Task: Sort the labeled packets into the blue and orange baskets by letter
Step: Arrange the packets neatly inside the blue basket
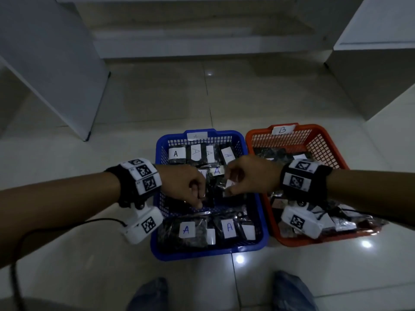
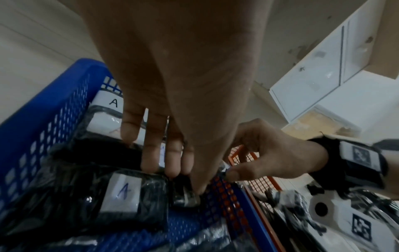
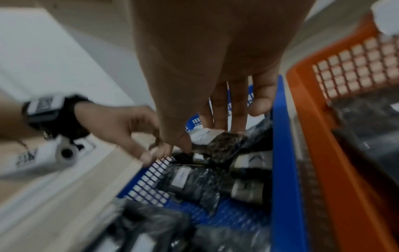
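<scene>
Glossy tiled floor [image 1: 157, 104], white cabinets [image 1: 377, 25], dim light

Blue basket [image 1: 260, 225], orange basket [image 1: 258, 140], black packets [image 1: 175, 230] with white labels [image 1: 186, 230].

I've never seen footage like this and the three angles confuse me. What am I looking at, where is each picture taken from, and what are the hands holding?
There is no machine here: these are a person's two bare hands. The big picture comes from a camera worn on the person's head, looking down. The other two come from small white cameras strapped under each wrist, looking along the fingers.

On the tiled floor stands a blue basket of black packets labelled A. To its right is an orange basket tagged B, with more packets in it.

Both hands are over the blue basket. The left hand pinches a small dark packet low inside it. The right hand holds a packet with a white label.
</scene>
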The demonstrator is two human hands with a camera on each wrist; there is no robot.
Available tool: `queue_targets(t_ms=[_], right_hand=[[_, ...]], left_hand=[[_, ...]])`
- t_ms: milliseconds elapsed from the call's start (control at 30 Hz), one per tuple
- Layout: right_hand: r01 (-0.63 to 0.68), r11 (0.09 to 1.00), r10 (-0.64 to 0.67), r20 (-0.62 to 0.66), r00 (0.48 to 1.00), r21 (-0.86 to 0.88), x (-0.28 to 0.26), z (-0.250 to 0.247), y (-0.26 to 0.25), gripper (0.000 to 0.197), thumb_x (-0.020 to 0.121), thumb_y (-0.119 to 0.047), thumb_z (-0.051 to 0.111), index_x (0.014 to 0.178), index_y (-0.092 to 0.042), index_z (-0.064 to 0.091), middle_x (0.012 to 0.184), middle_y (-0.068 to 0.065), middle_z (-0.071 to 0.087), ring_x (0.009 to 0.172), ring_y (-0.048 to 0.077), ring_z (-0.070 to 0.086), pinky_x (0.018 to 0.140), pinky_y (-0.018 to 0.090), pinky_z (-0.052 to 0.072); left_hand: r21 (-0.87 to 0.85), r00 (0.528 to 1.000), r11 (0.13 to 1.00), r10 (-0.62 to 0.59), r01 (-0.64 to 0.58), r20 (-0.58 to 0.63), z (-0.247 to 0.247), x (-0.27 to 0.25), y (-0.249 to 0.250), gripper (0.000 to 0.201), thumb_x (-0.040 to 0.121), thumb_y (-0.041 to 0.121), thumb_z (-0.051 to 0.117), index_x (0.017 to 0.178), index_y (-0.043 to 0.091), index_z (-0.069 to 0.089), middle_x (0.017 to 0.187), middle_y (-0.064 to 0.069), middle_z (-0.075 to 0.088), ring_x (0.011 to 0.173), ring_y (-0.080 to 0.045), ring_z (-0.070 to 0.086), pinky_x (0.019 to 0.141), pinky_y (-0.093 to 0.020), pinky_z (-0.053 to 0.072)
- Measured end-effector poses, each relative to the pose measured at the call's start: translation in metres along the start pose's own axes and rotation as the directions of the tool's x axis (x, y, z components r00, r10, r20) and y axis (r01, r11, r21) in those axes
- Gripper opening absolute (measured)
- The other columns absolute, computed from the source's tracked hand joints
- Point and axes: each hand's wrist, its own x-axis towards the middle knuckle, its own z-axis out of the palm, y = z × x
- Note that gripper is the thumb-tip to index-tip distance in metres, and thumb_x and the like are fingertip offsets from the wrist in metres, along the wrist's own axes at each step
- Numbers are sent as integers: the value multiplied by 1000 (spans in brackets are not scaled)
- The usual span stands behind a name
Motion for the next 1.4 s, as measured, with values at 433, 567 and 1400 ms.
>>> queue_targets(t_ms=[433,567,1400], right_hand=[[58,848,-106,-61,993,-526,39,11,5,40,85,-46,70,115,-18,63,112,1,64,100,21,62,74,41,58],[115,867,-169,-69,983,-484,40,16,10,32,89,-43,65,112,-21,64,109,-2,64,96,19,62,74,38,57],[19,957,-98,261,960,290,-13,19,3,18,91,-13,70,109,-12,69,94,1,75,84,16,72,77,26,58]], left_hand=[[-73,963,992,-118,103,-243,-19,19,-15,4,87,18,72,88,14,71,80,4,74,72,-9,71,70,-24,59],[-1,965,997,-70,72,-251,-14,23,-17,4,86,18,71,88,15,71,84,5,72,80,-8,68,76,-27,58],[24,964,1000,25,-19,-263,4,-10,-46,10,91,21,67,82,16,69,80,6,71,72,-3,65,62,-14,49]])
